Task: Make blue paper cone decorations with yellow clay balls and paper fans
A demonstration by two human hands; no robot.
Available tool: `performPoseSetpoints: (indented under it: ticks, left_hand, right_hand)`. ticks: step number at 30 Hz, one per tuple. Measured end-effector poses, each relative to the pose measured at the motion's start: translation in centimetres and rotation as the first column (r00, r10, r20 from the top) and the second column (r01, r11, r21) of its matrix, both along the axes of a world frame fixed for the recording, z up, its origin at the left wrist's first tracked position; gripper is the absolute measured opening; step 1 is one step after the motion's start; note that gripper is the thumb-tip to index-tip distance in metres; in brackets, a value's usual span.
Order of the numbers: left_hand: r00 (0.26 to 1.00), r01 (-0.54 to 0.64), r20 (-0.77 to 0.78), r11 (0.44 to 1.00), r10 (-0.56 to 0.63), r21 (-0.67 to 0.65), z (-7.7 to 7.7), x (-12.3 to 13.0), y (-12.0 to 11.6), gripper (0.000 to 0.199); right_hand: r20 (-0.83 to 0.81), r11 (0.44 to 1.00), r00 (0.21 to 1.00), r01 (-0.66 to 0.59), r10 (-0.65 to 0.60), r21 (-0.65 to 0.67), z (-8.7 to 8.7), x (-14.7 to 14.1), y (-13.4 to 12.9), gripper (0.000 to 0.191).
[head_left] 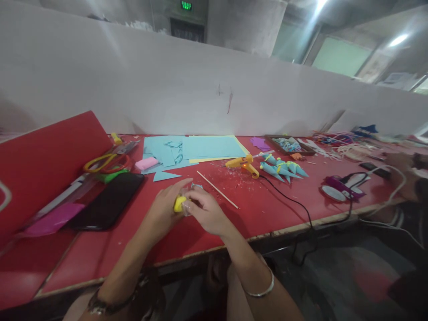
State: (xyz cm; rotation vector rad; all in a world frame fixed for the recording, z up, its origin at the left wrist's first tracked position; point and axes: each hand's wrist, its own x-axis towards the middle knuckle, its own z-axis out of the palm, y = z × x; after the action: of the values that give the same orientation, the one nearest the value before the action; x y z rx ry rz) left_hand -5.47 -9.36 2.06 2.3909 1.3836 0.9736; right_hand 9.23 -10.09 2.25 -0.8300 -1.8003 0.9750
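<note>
Landmark: glue gun [239, 162].

Far left of gun: phone [109, 203] and scissors [100, 163], presumably parked there to leave the middle free for both hands.

Left of gun, nearer the body: left hand [162, 209] cupped, fingers curved round a yellow lump [179, 204]; opening narrow, about the lump's width. Likely steadies it. Lump sits between the hands, above the table.

Right hand [207, 210]: thumb and fingers nearly closed, pinching clear wrap [187, 207] at the lump's right side. Opposed hold probably lets one hand steady while the other works the film. Exact fingertip contact partly hidden.

Behind lump, left of gun: blue paper [214, 147], flat. Stick [217, 189] lies just nearer than gun, within easy reach.

Gun: on its side, light lit, nozzle facing left, presumably to keep heat off the blue cones [282, 169] just right of it.
</note>
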Motion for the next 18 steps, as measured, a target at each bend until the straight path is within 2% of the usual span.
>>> performPoseSetpoints:
  ticks: [3, 8, 12, 16, 18]
  left_hand:
    - [0.998, -0.059, 0.012, 0.997, 0.059, 0.047, 0.52, 0.45, -0.23, 0.045]
    - [0.992, -0.123, -0.015, 0.990, 0.124, 0.062, 0.64, 0.60, -0.48, 0.041]
    - [0.991, -0.130, -0.025, 0.990, 0.132, 0.052, 0.35, 0.50, -0.38, 0.038]
    - [0.990, -0.138, -0.018, 0.990, 0.139, 0.014, 0.33, 0.65, -0.31, 0.035]
    - [0.990, -0.140, -0.019, 0.990, 0.140, 0.000, 0.26, 0.70, -0.28, 0.036]
  right_hand:
    - [-0.117, 0.999, 0.992, 0.043, -0.041, 0.018, 0.06, 0.09, 0.02, 0.020]
    - [-0.338, 0.985, 0.937, 0.037, -0.094, -0.171, -0.35, -0.30, 0.53, 0.029]
    - [-0.395, 0.964, 0.900, 0.084, -0.182, -0.253, -0.72, -0.19, 0.88, 0.030]
    - [-0.454, 0.942, 0.876, 0.001, -0.162, -0.334, -0.63, -0.08, 0.80, 0.030]
    - [-0.460, 0.934, 0.868, 0.015, -0.190, -0.356, -0.51, -0.14, 0.75, 0.028]
